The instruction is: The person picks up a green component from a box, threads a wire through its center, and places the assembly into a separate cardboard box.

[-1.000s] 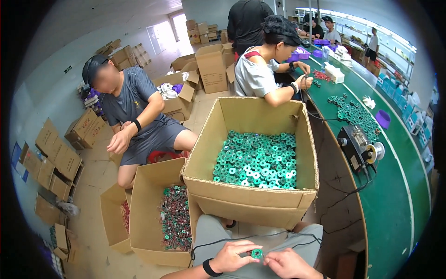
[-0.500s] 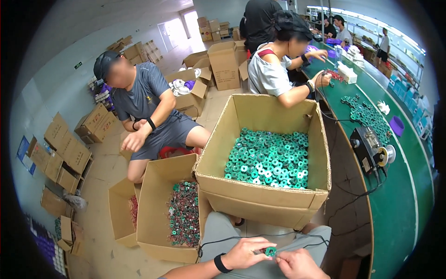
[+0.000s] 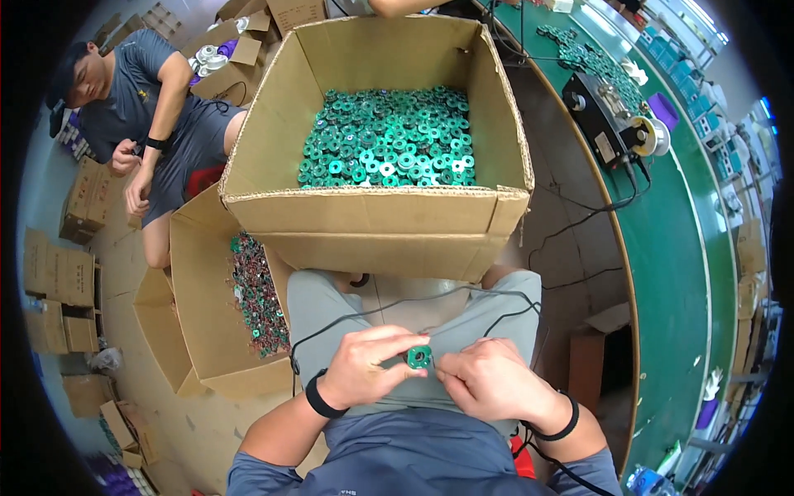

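Observation:
Over my lap, my left hand (image 3: 361,368) pinches a small green ring-shaped circuit board (image 3: 419,357) between thumb and fingers. The board has a dark hole in its middle and is tilted toward me. Close by on its right is my right hand (image 3: 492,379), with its fingers curled and pressed together at the board's edge. Whatever is in those fingers is too small or too hidden to name. A thin black cord (image 3: 397,312) loops across my knees beyond both hands. In front of my knees stands a large cardboard box (image 3: 364,219) holding many green ring boards (image 3: 389,136).
Lower cardboard boxes (image 3: 198,277) at the left hold red-and-green loose parts (image 3: 259,289). A co-worker (image 3: 157,99) sits beyond them. Along the right runs a green workbench (image 3: 674,273) carrying a black control unit (image 3: 597,120), a wire spool (image 3: 655,136) and scattered green boards (image 3: 591,56).
My view has tipped downward, so the box and bench sit higher in the picture. The board stays in my left hand, my right hand beside it. The co-worker's hands have shifted.

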### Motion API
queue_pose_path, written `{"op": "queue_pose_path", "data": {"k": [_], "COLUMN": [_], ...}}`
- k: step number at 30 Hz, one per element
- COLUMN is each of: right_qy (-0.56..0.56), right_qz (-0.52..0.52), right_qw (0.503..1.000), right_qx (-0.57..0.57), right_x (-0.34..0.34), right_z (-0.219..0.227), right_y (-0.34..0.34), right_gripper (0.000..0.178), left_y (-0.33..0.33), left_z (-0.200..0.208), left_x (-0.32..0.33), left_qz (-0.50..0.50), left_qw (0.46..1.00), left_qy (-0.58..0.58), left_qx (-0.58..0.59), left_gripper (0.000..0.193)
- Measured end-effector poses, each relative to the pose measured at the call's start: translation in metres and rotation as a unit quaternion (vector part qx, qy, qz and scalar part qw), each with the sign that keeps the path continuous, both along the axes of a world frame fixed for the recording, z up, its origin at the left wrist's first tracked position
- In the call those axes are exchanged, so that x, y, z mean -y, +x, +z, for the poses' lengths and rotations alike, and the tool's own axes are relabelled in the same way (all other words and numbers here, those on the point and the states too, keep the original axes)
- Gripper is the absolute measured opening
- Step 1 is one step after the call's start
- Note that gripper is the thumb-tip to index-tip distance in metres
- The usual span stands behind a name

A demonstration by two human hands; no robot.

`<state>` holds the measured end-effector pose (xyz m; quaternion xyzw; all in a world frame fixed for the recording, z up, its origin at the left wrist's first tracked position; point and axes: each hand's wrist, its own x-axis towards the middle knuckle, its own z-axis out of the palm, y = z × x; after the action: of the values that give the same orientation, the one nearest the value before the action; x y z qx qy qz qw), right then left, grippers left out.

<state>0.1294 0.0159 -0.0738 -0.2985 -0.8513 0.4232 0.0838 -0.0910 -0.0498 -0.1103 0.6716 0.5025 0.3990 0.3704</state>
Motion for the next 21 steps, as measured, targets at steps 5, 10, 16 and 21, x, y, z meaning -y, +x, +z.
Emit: {"op": "queue_pose_path", "data": {"k": [5, 10, 16, 21], "right_qy": [-0.055, -0.057, -0.106, -0.092], "right_qz": [-0.074, -0.083, -0.060, -0.056], "right_qw": [0.995, 0.991, 0.988, 0.987], "right_qx": [-0.036, -0.085, -0.096, -0.117], "right_x": [0.005, 0.006, -0.001, -0.003], "right_z": [-0.005, -0.012, -0.015, -0.019], "right_y": [0.004, -0.001, 0.006, 0.004], "right_gripper": [0.010, 0.009, 0.008, 0.009], "left_y": [-0.002, -0.003, -0.002, 0.001], "left_z": [0.006, 0.006, 0.008, 0.007], "left_x": [0.003, 0.005, 0.006, 0.005], "left_qz": [0.019, 0.036, 0.037, 0.055], "left_qw": [0.999, 0.999, 0.999, 0.998], "left_qy": [0.017, -0.006, -0.016, -0.022], "left_qx": [-0.029, -0.039, -0.028, -0.013], "left_gripper": [0.037, 0.038, 0.039, 0.040]}}
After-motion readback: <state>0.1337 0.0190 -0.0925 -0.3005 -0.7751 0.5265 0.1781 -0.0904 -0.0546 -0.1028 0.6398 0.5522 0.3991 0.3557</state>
